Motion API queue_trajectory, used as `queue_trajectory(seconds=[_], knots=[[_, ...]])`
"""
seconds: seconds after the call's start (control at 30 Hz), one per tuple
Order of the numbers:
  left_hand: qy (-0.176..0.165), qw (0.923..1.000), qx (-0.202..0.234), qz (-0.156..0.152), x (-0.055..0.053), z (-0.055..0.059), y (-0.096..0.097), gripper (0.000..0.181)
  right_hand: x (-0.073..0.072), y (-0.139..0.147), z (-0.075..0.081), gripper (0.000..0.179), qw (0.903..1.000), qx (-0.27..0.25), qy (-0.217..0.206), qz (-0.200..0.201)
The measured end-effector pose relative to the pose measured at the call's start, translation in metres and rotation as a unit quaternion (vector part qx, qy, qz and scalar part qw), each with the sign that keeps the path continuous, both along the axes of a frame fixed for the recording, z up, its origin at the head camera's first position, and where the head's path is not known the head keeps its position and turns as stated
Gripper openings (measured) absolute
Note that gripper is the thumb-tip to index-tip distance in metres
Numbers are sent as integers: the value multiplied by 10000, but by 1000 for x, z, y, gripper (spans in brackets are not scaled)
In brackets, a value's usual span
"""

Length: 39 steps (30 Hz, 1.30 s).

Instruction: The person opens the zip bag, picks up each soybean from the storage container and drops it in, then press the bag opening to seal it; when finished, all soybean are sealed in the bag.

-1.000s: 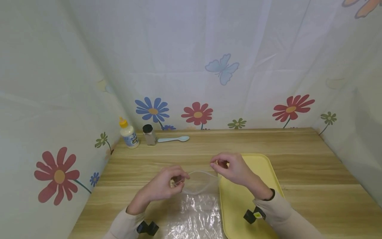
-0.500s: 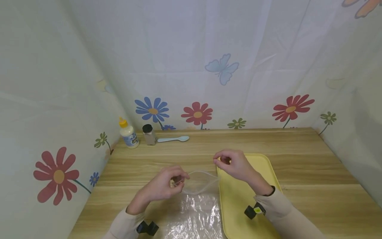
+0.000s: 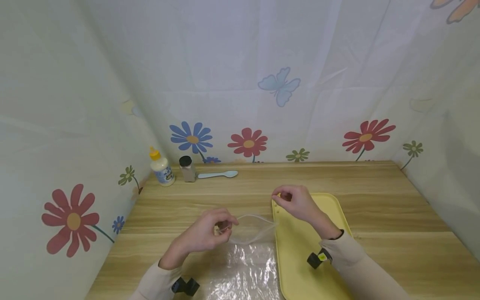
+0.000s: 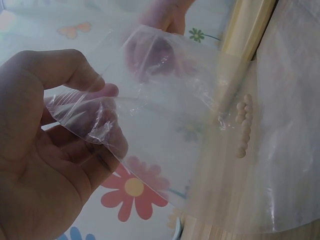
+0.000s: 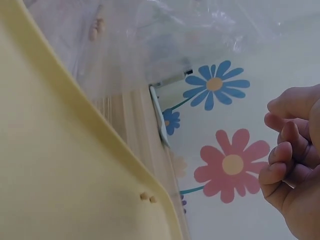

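My left hand (image 3: 206, 231) pinches the upper left edge of a clear zip bag (image 3: 249, 266), whose mouth gapes toward the right. Through the film in the left wrist view, several small pale beads (image 4: 244, 125) show in a row low in the bag. Over the far left corner of the yellow tray (image 3: 301, 258) is my right hand (image 3: 298, 202), fingers curled and thumb close against the forefinger. Nothing shows between its fingertips in the right wrist view. Two small pale beads (image 5: 148, 198) lie in that corner of the tray.
At the back left of the wooden table (image 3: 393, 200) stand a yellow-capped squeeze bottle (image 3: 163, 171) and a black-lidded jar (image 3: 188, 170). A light blue spoon (image 3: 217, 175) lies beside them. Flower-printed curtains (image 3: 318, 100) enclose the back and sides.
My right hand has moved right and slightly away from me, from near the bag's mouth to over the tray corner, uncovering the beads there. The left hand and bag have stayed put.
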<state>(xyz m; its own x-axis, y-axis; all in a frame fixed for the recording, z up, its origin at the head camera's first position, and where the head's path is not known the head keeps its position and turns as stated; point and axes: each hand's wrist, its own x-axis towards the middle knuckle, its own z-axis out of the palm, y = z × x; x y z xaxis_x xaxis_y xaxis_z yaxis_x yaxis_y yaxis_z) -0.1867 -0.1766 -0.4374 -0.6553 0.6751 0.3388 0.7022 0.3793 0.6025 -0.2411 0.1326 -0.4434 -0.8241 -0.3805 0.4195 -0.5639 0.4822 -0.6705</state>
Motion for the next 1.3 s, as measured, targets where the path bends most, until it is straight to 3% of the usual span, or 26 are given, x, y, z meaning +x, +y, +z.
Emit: queue_trajectory(seconds=[0.5,0.8,1.3], knots=[[-98,9999,-26,65,0,-1,0,27,-22,13,-21,8,9955,422,-469,-704],[-160,9998,-43,104,1,-1,1,28,-31,21,-27,14,9894,602,-859,-1004],[-229,9997,-72,89,1,0,1,28,-48,34,-41,14,9811,989,-1208,-1140]])
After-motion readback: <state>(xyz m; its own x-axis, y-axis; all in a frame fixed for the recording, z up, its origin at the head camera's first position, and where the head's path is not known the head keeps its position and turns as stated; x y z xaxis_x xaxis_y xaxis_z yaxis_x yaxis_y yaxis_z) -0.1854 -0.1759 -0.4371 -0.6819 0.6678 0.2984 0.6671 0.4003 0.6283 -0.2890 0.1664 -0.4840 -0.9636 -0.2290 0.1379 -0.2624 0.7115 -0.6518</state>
